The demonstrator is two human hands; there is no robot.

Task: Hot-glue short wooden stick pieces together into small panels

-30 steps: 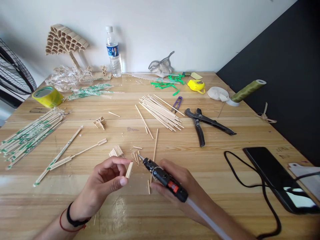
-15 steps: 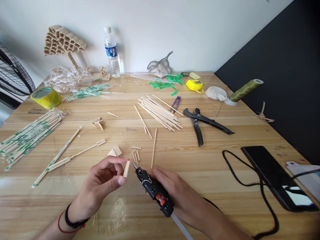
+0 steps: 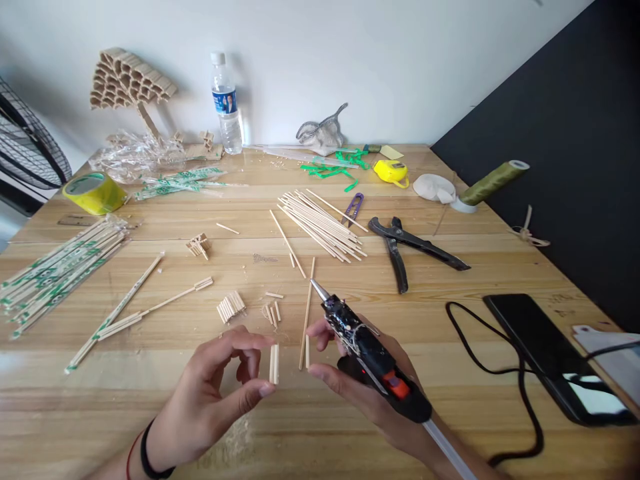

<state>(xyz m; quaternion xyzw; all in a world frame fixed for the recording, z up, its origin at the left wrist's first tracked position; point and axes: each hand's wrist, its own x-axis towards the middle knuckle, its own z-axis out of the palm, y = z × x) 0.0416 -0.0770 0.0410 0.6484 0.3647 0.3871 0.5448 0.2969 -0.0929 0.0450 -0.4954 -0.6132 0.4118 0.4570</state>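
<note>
My left hand (image 3: 207,383) pinches a pair of short wooden stick pieces (image 3: 274,365) upright, side by side, between thumb and fingertip. In my right hand (image 3: 367,403) lies a black hot glue gun (image 3: 363,343), its metal nozzle pointing up and to the left. The thumb and a finger of that same hand also hold one short stick piece (image 3: 307,352), a small gap away from the left hand's pair. Beyond the hands are a block of short pieces (image 3: 231,307), several loose short pieces (image 3: 273,313) and a longer stick (image 3: 309,307) on the table.
A pile of long sticks (image 3: 323,227) lies mid-table beside purple snips (image 3: 353,208) and a black cutter (image 3: 420,247). To the right are a phone (image 3: 545,347) and a cable (image 3: 465,347). Wrapped sticks (image 3: 65,273), tape (image 3: 95,193) and a bottle (image 3: 227,110) stand left and back.
The right hand has turned and moved right, lifting the glue gun nozzle away from the left hand's pieces; a short stick now shows in its fingers. The left hand has shifted slightly right and down.
</note>
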